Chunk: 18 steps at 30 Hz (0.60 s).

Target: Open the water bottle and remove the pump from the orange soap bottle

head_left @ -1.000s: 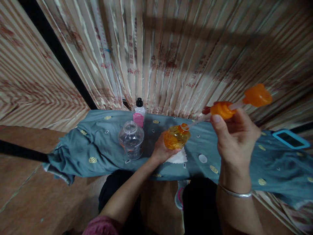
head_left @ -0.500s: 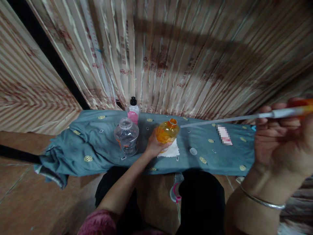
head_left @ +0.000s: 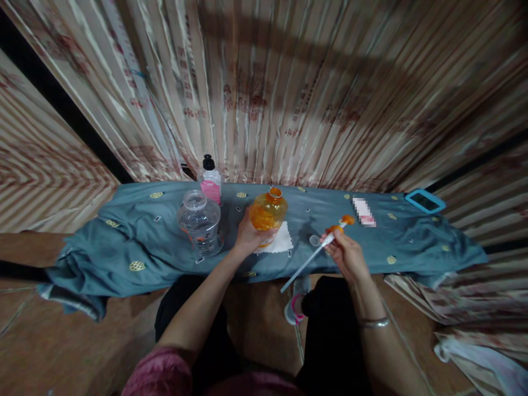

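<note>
My left hand (head_left: 249, 234) is wrapped round the lower left side of a see-through orange bottle (head_left: 270, 209). The bottle's round neck is uncapped, and it sits over a white paper sheet (head_left: 280, 240). In the fingers of my right hand (head_left: 348, 250) is an orange pump head (head_left: 336, 229) with a long whitish tube, pointing down and left past the cloth's front edge. A small clear round cap (head_left: 314, 240) lies close to that hand. Left of the orange bottle stands a clear, open-necked bottle (head_left: 201, 220).
Behind the clear bottle is a bottle with a black top and pink label (head_left: 211, 184). A patterned blue-green cloth (head_left: 140, 236) covers the bench. To the right lie a blurred pink-white packet (head_left: 363, 212) and a blue-framed device (head_left: 424, 201). Striped curtains (head_left: 264, 99) hang behind.
My right hand has come down and left from the right edge to near the cloth, with the pump head in it. Its tube now points downward. The view has shifted slightly.
</note>
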Tool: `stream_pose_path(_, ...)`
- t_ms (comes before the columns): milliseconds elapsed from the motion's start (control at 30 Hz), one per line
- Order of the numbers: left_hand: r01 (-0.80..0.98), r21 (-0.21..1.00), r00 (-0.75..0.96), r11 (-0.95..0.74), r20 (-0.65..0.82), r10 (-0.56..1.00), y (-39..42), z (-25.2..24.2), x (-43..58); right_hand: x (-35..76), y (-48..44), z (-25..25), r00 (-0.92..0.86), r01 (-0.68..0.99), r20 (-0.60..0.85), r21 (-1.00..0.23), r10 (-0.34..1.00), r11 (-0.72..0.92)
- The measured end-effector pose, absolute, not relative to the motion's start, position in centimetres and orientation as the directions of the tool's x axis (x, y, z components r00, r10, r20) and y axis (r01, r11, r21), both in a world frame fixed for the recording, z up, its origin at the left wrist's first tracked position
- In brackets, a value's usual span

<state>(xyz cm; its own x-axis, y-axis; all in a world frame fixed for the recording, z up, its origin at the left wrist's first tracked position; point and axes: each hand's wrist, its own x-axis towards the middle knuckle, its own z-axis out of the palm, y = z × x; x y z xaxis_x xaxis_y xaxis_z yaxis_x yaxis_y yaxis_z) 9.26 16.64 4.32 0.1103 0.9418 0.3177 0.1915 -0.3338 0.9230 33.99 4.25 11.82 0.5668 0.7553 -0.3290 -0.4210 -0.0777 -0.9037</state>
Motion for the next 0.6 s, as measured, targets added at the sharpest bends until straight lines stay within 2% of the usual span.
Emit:
stream_pose_path(133,0.189,0.926,0.113,-0.326,0.309,0.944,16.7,4.3,9.2,32.7,5.9,8.5,0.484,-0.439,-0.456,-0.865,0.747,-0.243)
stream_pose_path(267,0.170,0.934,0.115,-0.315,0.298,0.948,16.7,4.4,9.2,32.8,7.5,8.1,0.472,-0.415,-0.479,-0.861,0.740,-0.293)
stream_pose_path(600,0.135,0.943,0.105,-0.303,0.290,0.951,16.8,4.5,9.4,36.7,12.0,13.6,0.487,-0.217,-0.249,-0.963,0.837,-0.160)
